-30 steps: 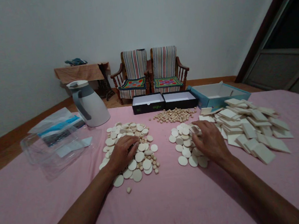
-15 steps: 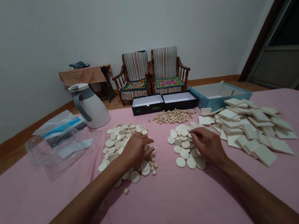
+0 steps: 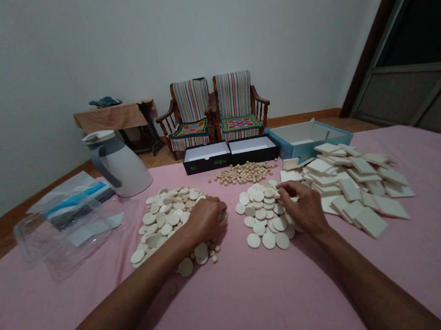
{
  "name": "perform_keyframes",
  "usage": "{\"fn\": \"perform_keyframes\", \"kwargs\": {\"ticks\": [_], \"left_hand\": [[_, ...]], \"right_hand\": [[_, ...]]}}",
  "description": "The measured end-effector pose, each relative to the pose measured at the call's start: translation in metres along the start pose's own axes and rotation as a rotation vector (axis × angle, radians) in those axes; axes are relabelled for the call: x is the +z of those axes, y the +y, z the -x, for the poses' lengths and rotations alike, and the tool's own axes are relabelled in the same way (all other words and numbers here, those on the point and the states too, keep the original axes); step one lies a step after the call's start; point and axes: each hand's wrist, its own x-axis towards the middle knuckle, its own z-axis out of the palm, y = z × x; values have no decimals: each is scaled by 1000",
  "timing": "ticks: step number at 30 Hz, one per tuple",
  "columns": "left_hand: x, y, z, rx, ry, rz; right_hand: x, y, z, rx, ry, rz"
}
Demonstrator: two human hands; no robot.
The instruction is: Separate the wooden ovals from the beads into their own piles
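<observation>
My left hand (image 3: 206, 220) is at the right edge of a mixed pile of pale round wooden discs (image 3: 167, 228) and small wooden cubes (image 3: 214, 258). Its fingers are curled around a disc (image 3: 222, 215), mostly hidden by them. My right hand (image 3: 304, 208) rests at the right side of a second group of wooden discs (image 3: 268, 240). Thumb and forefinger pinch together at a disc on that group's upper right edge, largely covered by the fingertips. Behind this group lies a heap of small wooden beads or cubes (image 3: 247, 172).
Square wooden tiles (image 3: 351, 188) are heaped at the right. Two black-sided trays (image 3: 208, 162) and a blue box (image 3: 298, 150) stand at the back. To the left are a white-and-grey jug (image 3: 128, 169) and clear plastic packaging (image 3: 80, 221) on the pink cloth (image 3: 236, 310).
The view has shifted, so the table things appear further left. My left hand has moved slightly towards my right hand, with a disc in its fingers. My right hand stays at its disc group.
</observation>
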Motion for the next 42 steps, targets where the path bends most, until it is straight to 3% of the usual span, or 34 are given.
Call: {"fn": "perform_keyframes", "kwargs": {"ticks": [5,7,10,13,16,19,28,34,37,42], "left_hand": [[6,14,-15,236,342,321],[6,13,-18,286,369,343],[4,-5,-20,194,303,245],[2,-37,-22,-44,147,79],[2,-66,-25,-119,67,27],[6,-80,-28,-153,-10,2],[0,-78,-24,-209,26,-1],[-6,-48,-31,-48,54,188],[-6,-44,-34,-21,69,246],[2,-56,-27,-104,-59,110]], "right_hand": [[0,1,0,-5,-12,-9],[0,1,1,-5,-13,-7],[-1,1,1,-5,-14,0],[0,1,1,-6,-22,-4],[1,1,2,-11,-37,-4],[1,1,2,-2,-43,-4],[0,1,1,7,-37,-5],[0,0,1,-9,-41,8],[0,1,1,-12,-42,0],[0,-1,1,-5,-49,-9]]}}
